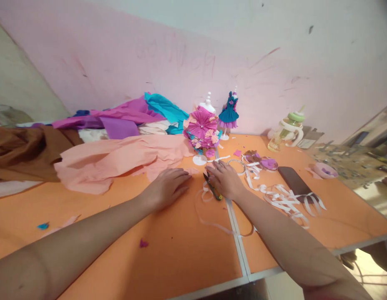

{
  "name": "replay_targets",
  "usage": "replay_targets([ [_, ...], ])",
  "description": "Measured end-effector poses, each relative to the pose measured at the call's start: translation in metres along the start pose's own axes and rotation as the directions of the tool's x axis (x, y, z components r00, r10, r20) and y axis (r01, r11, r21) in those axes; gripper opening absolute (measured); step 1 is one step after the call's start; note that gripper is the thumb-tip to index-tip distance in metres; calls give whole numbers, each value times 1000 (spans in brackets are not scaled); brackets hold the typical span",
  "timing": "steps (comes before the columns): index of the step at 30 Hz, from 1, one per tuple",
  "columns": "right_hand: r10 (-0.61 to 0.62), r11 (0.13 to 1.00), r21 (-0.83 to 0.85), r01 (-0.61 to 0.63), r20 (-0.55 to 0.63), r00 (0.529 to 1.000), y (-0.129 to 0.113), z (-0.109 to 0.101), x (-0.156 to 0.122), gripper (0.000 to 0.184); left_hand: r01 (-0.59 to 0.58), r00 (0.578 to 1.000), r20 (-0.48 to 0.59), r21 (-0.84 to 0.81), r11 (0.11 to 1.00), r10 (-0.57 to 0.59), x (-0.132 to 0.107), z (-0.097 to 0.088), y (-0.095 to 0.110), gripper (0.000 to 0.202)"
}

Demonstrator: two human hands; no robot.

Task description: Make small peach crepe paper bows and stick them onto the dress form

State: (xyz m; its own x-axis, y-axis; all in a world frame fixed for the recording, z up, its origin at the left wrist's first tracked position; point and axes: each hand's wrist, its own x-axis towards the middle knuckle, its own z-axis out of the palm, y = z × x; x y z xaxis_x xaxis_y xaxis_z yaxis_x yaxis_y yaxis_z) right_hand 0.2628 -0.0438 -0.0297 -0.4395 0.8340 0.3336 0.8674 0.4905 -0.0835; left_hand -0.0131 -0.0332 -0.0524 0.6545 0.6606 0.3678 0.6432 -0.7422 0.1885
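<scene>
My left hand lies palm down on the orange table, fingers stretched out, just in front of a peach sheet of crepe paper. My right hand rests flat with its fingers extended beside small scissors with dark blades, which it partly covers; it does not grip them. Beyond both hands stands a small white dress form covered in pink and peach paper flowers, on a round white base. Behind it is a second mini form in a teal and purple dress.
White ribbon lies in loops at the right, partly over a dark phone-like slab. A sippy bottle stands near the wall. Brown paper and purple and teal sheets are heaped at the left. A metal seam crosses the table.
</scene>
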Motion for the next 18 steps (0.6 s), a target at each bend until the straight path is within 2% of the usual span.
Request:
replay_targets([
  [5,67,998,10,-68,55,996,4,7,0,42,-24,999,-32,-20,1000,23,0,-5,5,38],
  [8,77,994,79,-75,-29,997,3,-1,0,42,-33,997,-66,-46,998,30,1,-9,7,33],
  [10,42,990,136,-28,-102,994,-3,-11,-1,42,-21,993,-119,-91,996,10,1,-11,8,32],
  [12,-100,973,193,125,-134,986,-13,-20,-3,41,-11,978,-207,-161,987,-23,1,-12,10,34],
  [13,-225,941,228,249,-126,966,-19,-22,-5,40,-17,970,-243,-193,981,-31,0,-12,11,36],
  [14,-373,887,250,388,-108,922,-25,-23,-6,40,-33,965,-263,-212,977,-24,0,-12,13,38],
  [15,-486,833,252,493,-95,869,-30,-22,-8,39,-53,966,-259,-214,975,-4,-1,-12,14,37],
  [16,-536,808,239,539,-86,840,-34,-19,-9,39,-71,975,-222,-203,977,25,-1,-12,15,34],
  [18,-546,816,196,544,-49,836,-38,-12,-11,38,-91,991,-114,-161,983,74,-2,-11,15,25],
])
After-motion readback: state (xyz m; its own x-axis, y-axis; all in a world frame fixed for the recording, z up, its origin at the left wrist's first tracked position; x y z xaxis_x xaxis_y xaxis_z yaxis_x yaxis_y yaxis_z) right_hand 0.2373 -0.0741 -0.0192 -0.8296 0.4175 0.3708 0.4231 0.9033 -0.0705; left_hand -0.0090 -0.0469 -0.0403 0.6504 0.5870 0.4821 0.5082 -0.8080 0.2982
